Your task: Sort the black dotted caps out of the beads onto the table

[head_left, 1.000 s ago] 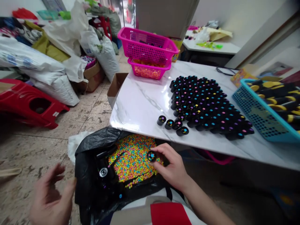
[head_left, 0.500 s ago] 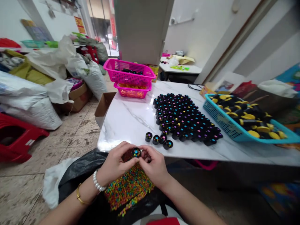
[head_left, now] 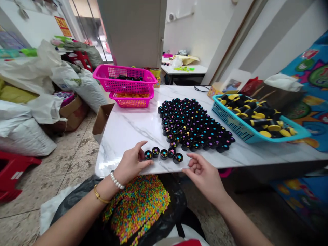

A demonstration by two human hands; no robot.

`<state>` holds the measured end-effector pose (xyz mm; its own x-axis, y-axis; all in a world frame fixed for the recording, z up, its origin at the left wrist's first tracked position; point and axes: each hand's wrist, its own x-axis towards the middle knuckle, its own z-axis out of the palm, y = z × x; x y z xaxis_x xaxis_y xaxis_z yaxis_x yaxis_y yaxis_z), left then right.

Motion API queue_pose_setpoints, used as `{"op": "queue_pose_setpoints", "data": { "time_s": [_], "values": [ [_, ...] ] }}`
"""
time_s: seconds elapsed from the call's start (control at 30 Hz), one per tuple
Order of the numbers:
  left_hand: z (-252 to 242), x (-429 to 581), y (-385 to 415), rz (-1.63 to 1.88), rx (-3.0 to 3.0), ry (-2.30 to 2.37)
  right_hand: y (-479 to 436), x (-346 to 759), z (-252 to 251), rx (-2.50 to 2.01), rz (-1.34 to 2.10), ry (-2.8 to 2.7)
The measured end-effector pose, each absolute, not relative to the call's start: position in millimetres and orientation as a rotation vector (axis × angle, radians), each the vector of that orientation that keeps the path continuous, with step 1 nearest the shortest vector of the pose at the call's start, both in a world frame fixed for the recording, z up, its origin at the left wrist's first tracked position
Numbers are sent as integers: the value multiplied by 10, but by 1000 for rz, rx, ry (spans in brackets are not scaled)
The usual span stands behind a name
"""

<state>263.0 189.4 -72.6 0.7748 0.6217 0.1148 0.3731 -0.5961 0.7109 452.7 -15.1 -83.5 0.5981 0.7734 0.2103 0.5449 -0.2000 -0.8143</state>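
Left hand (head_left: 131,162): thumb, forefinger apart about leftmost black cup (head_left: 148,154), contact unclear. Right hand (head_left: 205,175): thumb, fingertips parted. Black bag (head_left: 80,188) partly hidden by left forearm.

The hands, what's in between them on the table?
In the head view, five small black cups sit in an uneven row on the white table between the left hand and the right hand.

Both forearms reach forward from the lower corners of the view. The left hand (head_left: 129,162) is over the table's (head_left: 133,126) front edge, near its front left corner, back upward, thumb and index finger parted. The right hand (head_left: 206,176) is farther right along that edge, empty, thumb apart from the bent fingers.
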Motion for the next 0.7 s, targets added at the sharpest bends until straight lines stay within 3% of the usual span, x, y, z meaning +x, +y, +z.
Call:
{"op": "queue_pose_setpoints", "data": {
  "time_s": [0.27, 0.7],
  "values": [
    [-749, 2854, 1851, 487, 2391, 753, 186, 4513, -791, -1972, 436, -1220],
    [-742, 3211, 2136, 514, 2337, 836, 403, 4295, -732, -1952, 509, -1021]
  ]
}}
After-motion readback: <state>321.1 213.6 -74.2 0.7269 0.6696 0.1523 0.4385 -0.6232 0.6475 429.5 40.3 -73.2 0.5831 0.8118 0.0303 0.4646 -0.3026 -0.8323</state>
